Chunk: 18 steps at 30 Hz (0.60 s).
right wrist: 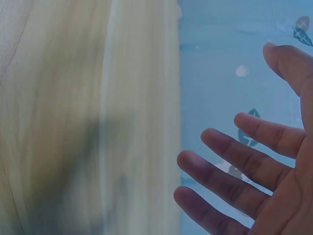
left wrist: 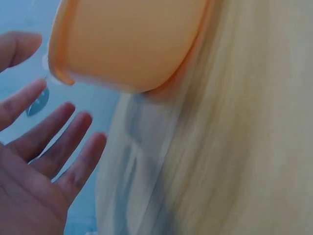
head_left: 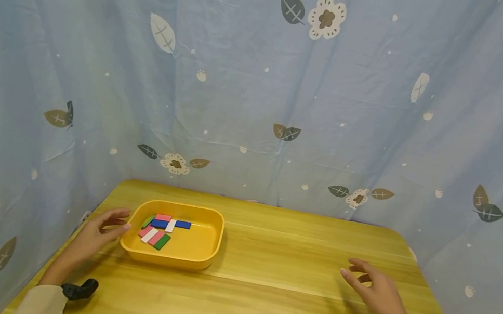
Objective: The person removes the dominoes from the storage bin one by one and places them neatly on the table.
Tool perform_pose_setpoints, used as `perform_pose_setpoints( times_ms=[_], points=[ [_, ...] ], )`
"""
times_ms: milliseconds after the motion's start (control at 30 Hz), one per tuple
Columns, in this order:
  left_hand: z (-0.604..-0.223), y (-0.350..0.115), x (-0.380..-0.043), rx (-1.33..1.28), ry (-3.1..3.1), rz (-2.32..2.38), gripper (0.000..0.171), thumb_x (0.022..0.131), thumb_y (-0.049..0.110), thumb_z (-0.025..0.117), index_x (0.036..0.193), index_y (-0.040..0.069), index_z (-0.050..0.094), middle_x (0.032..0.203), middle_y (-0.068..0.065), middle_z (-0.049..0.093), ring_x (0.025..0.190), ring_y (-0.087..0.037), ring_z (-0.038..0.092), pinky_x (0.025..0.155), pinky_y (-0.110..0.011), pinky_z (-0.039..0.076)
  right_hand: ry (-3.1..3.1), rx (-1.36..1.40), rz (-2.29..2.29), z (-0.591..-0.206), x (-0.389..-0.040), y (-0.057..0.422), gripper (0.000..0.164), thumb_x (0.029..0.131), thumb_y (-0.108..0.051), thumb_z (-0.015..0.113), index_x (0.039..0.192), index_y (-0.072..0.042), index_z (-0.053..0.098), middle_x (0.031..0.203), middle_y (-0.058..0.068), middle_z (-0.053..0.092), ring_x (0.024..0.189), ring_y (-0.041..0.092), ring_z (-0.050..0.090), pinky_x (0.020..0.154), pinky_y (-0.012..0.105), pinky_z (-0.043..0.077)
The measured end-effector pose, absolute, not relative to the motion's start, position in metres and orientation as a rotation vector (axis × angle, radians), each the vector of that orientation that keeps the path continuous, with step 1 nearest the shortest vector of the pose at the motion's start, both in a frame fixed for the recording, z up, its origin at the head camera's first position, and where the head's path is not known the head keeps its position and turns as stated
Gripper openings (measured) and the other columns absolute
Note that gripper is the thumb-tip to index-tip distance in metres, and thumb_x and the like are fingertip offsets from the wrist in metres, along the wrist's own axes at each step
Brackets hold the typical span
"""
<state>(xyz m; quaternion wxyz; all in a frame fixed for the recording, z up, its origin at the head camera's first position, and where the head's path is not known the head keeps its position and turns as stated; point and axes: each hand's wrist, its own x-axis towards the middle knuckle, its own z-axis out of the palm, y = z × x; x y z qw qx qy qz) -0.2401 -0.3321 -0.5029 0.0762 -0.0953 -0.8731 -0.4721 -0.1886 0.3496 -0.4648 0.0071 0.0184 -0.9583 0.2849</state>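
A yellow plastic tray (head_left: pixel 191 262) with rounded corners stands on the left part of the table. Flat rectangular blocks lie inside it, among them a green block (head_left: pixel 162 242), a blue block (head_left: pixel 183 224) and a pink block (head_left: pixel 163 217), bunched toward its left side. Beside the tray's left end is my left hand (head_left: pixel 98 230), fingers spread, thumb near the rim. In the left wrist view the tray's orange-looking wall (left wrist: pixel 127 44) is above the spread fingers. Over the right part of the table my right hand (head_left: pixel 374 290) hovers with loosely bent fingers, holding nothing.
The wooden table (head_left: pixel 271 306) stretches between the two hands. A blue curtain (head_left: pixel 240 98) with flowers and leaves hangs behind it and along both sides. Dark wrist straps with camera mounts (head_left: pixel 81 289) sit on both wrists.
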Motion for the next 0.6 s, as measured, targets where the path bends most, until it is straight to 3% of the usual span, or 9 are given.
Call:
perform_pose_setpoints(
  times_ms=[67, 133, 367, 500, 600],
  points=[
    [-0.505, -0.334, -0.242, -0.264, -2.626, -1.52, 0.057, 0.106, 0.033, 0.06, 0.152, 0.003, 0.045, 0.147, -0.02, 0.05, 0.112, -0.003, 0.056, 0.086, -0.018, 0.052, -3.008, 0.043, 0.901, -0.468, -0.191, 0.348, 0.07, 0.098, -0.059, 0.062, 0.145, -0.008, 0.058, 0.126, 0.016, 0.069, 0.096, 0.027, 0.07, 0.073, 0.044, 0.057],
    [-0.507, -0.336, -0.243, -0.233, -2.655, -1.608, 0.06, 0.106, 0.037, 0.06, 0.154, 0.006, 0.043, 0.15, -0.019, 0.048, 0.114, -0.001, 0.054, 0.086, -0.021, 0.053, -3.017, 0.026, 0.903, -0.471, -0.192, 0.347, 0.071, 0.097, -0.06, 0.062, 0.145, -0.008, 0.057, 0.125, 0.015, 0.07, 0.094, 0.024, 0.069, 0.072, 0.043, 0.057],
    [-0.517, -0.336, -0.248, -0.202, -2.69, -1.714, 0.064, 0.105, 0.04, 0.06, 0.158, 0.011, 0.039, 0.156, -0.018, 0.042, 0.133, -0.035, 0.046, 0.09, -0.019, 0.05, -3.014, -0.003, 0.903, -0.479, -0.197, 0.339, 0.074, 0.095, -0.064, 0.062, 0.145, -0.009, 0.058, 0.123, 0.012, 0.071, 0.093, 0.021, 0.069, 0.074, 0.043, 0.056],
    [-0.523, -0.339, -0.251, -0.195, -2.666, -1.755, 0.065, 0.105, 0.042, 0.06, 0.158, 0.012, 0.039, 0.159, -0.015, 0.038, 0.14, -0.036, 0.038, 0.091, -0.011, 0.042, -3.004, -0.003, 0.918, -0.481, -0.199, 0.334, 0.072, 0.095, -0.062, 0.063, 0.144, -0.01, 0.059, 0.122, 0.01, 0.072, 0.093, 0.021, 0.068, 0.075, 0.043, 0.056],
    [-0.527, -0.341, -0.252, -0.193, -2.65, -1.789, 0.065, 0.105, 0.043, 0.06, 0.158, 0.014, 0.039, 0.16, -0.014, 0.036, 0.14, -0.028, 0.038, 0.091, -0.009, 0.041, -2.999, -0.018, 0.93, -0.484, -0.202, 0.33, 0.071, 0.095, -0.063, 0.064, 0.144, -0.011, 0.06, 0.122, 0.009, 0.072, 0.092, 0.019, 0.068, 0.075, 0.041, 0.056]
  ],
)
